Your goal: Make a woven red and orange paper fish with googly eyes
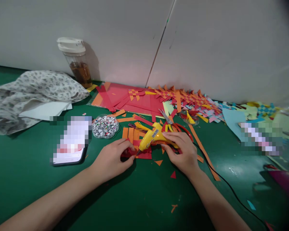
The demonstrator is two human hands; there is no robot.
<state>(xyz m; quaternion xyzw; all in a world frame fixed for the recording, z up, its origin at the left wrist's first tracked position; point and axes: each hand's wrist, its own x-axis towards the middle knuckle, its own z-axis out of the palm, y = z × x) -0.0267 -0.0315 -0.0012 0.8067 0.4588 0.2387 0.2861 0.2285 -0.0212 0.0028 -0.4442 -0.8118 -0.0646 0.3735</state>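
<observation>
Illum.: mod., dim twd btm. Cup point(74, 59) shadow falls R on wall point(125, 35). Soft dark shadow under L hand point(114, 157). Glare: tabletop point(233, 172), R side. Ctr., incl. glue gun point(149, 138): fairly sharp. Phone screens point(72, 138): pixelated. R edge: blurred, stretched; top-R corner: dark.

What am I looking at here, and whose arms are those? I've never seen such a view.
There is no machine: these are a person's bare hands, seen from a camera worn on that person's head, looking forward and down. The right hand holds a yellow glue gun; the left hand is at some flat red and orange paper strips, close to the nozzle. The green table also bears a clear, flower-shaped case of googly eyes and a clear, white-lidded bottle.
</observation>
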